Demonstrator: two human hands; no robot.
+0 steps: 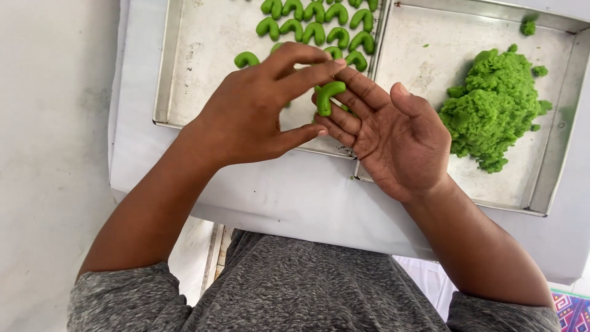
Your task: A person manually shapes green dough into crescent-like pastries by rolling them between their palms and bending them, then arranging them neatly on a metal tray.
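A curved green dough piece (327, 96) rests on the fingers of my right hand (393, 135), which lies palm up over the seam between two metal trays. My left hand (258, 110) hovers over it, fingers spread, with fingertips touching the piece's upper end. Several finished crescent-shaped green pieces (316, 27) lie in rows on the left tray (184, 74). A mound of crumbly green dough (491, 114) sits on the right tray (553, 154).
Both trays stand on a white-covered table (289, 197). Small green crumbs (528, 26) lie in the right tray's far corner. A white wall is at the left. A patterned cloth (574, 310) shows at the bottom right.
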